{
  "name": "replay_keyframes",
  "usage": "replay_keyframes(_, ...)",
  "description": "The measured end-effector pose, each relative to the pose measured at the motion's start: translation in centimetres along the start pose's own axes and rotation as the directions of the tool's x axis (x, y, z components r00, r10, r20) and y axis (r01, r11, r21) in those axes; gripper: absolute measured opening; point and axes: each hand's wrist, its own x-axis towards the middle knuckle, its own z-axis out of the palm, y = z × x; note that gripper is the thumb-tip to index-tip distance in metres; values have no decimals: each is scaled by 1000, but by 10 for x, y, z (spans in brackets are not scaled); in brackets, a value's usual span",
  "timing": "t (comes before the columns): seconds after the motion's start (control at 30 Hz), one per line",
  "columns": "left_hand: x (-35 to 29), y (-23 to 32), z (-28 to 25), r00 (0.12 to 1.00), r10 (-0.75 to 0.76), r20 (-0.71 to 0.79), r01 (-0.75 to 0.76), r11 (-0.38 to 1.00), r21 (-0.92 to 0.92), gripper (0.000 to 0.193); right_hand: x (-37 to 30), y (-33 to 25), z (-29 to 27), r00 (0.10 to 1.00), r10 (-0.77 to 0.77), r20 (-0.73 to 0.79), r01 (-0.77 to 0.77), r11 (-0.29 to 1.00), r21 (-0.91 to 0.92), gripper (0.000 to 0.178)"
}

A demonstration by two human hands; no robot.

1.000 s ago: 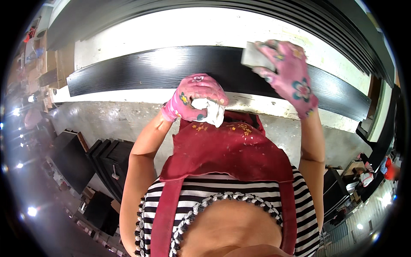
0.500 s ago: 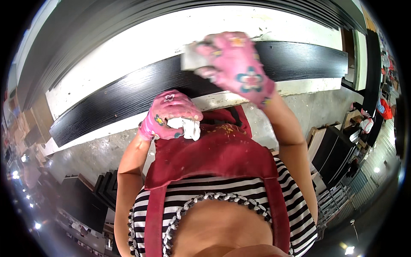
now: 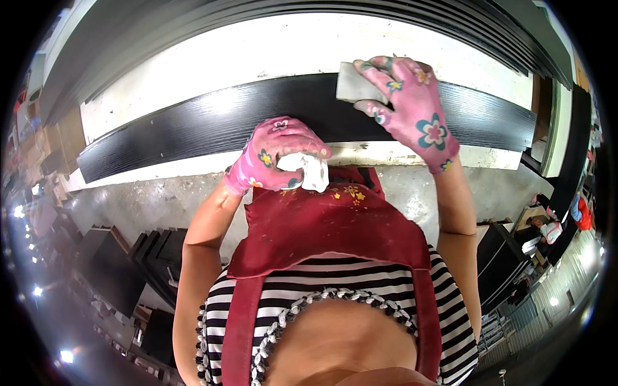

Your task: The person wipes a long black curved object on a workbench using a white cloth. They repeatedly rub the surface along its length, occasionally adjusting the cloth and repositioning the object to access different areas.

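A long black wood-grain board [image 3: 212, 119] lies across a white work surface in front of me. My right hand [image 3: 412, 106], in a pink flowered glove, grips a grey-white rectangular block [image 3: 353, 83] that looks like a sanding sponge. The block rests against the board right of its middle. My left hand [image 3: 273, 154], gloved the same way, is curled around a crumpled white cloth [image 3: 312, 170] at the board's near edge. Part of that cloth is hidden inside the fingers.
Stacked black boards [image 3: 412, 32] run along the far side of the white work surface [image 3: 257, 55]. Dark panels [image 3: 112, 260] stand on the floor at lower left, and more black panels [image 3: 499, 260] at lower right. Red and white items [image 3: 582, 212] sit far right.
My right hand with the block has moved rightward along the board. The left hand, still holding the cloth, appears slightly further right, and the whole view has shifted a little.
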Motion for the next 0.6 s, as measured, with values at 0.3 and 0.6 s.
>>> replay_keyframes(0.3, -5, -3, 7, 995, -51, -90, 51, 999, 6, 42, -22, 47, -9, 997, -36, -70, 39, 999, 36, 54)
replay_keyframes(0.6, -5, -11, 5, 991, 134, -30, -136, 989, -50, 39, 74, -35, 17, 889, -433, -149, 446, 892, 71, 39)
